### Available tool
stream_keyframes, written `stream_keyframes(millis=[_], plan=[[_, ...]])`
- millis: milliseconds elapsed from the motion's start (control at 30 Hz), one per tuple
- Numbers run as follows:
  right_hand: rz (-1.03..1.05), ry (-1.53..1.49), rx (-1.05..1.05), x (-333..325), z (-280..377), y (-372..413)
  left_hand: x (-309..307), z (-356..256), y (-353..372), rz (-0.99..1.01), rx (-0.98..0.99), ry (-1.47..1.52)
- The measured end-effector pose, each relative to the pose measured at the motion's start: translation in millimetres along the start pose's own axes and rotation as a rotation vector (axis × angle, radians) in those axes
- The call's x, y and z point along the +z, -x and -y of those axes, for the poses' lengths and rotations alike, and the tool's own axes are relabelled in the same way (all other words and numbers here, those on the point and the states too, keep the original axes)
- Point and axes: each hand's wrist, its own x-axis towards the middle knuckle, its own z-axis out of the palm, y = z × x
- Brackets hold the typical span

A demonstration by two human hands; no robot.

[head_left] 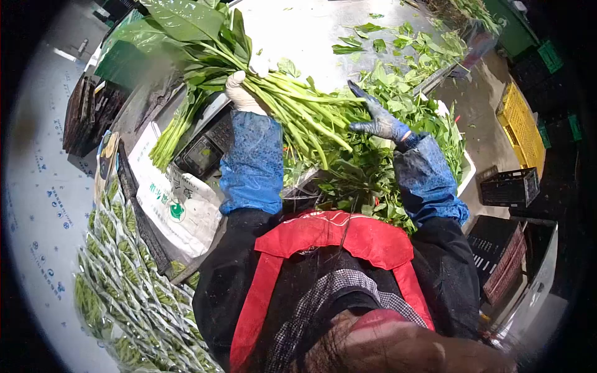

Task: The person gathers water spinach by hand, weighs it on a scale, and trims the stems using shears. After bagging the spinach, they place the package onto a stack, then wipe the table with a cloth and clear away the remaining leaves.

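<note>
Greens everywhere in this one, folks, and the long-stemmed bunch [298, 102] is the landmark for all of it: we've got it up over the near side of the pale counter [298, 31], leaves to the left, stem ends to the right. Our left hand [244, 94], in a pale glove, has its grip closed round the stems just below the leaves. Our right hand [384, 121], in a grubby blue glove, is right at the stem ends with its grip wide, fingers and thumb spread.

Right of the bunch and beyond it, loose leaves [398, 74] are scattered about. A second bunch [177, 133] lies to its lower left, next to a black keypad device [202, 152].

Label watchers: the white sack [180, 211] below and left of the bunch has a round green logo [176, 210] plus a few characters, but we can't read them reliably. Same deal with the pale lettering on our red apron [336, 233] and the tiny blue print on the pale floor covering [43, 217] far left. Clear-bagged greens [134, 280] pile up lower left, and a yellow crate [521, 127] stands well off right.
</note>
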Motion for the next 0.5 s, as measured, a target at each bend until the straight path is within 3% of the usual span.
stream_keyframes(millis=[33,100,167,200,267,300,333,367,400,433,467,500], plan=[[-0.03,-0.089,-0.064,3.3,4.8,-11.1,0.7,7.8,-0.5,-0.077,0.004,-0.025],[-0.099,-0.21,-0.193,8.5,22.2,-28.8,8.1,23.2,-4.5,0.055,-0.016,0.018],[0.001,-0.421,-0.138,9.0,42.6,-38.0,-2.6,28.4,-1.5,-0.085,-0.024,-0.089],[-0.085,-0.435,0.017,21.4,43.6,-36.8,-8.4,29.0,0.5,-0.096,-0.023,-0.07],[-0.141,-0.05,0.156,20.4,41.2,-24.6,-7.4,27.2,1.1,-0.084,-0.039,-0.004],[-0.229,-0.003,-0.031,30.6,14.4,-13.3,-16.7,21.8,4.2,-0.192,0.007,-0.017],[-0.13,0.098,0.096,31.9,-0.5,-3.6,9.5,18.2,2.8,-0.147,-0.033,0.079],[-0.028,0.198,0.22,32.1,-16.7,8.0,-11.3,9.0,3.2,-0.328,0.076,-0.005],[-0.13,0.388,0.045,35.4,-49.1,30.4,-20.2,0.6,2.5,-0.448,0.124,-0.075],[0.049,0.427,0.307,24.2,-44.1,33.4,-27.9,-9.1,3.8,-0.569,0.172,-0.143],[0.231,0.463,0.569,9.7,-33.3,34.6,-30.7,-17.8,6.1,-0.449,0.158,-0.159],[0.231,0.504,0.571,1.3,-31.4,38.7,-34.0,-21.2,7.2,-0.456,0.157,-0.18]])
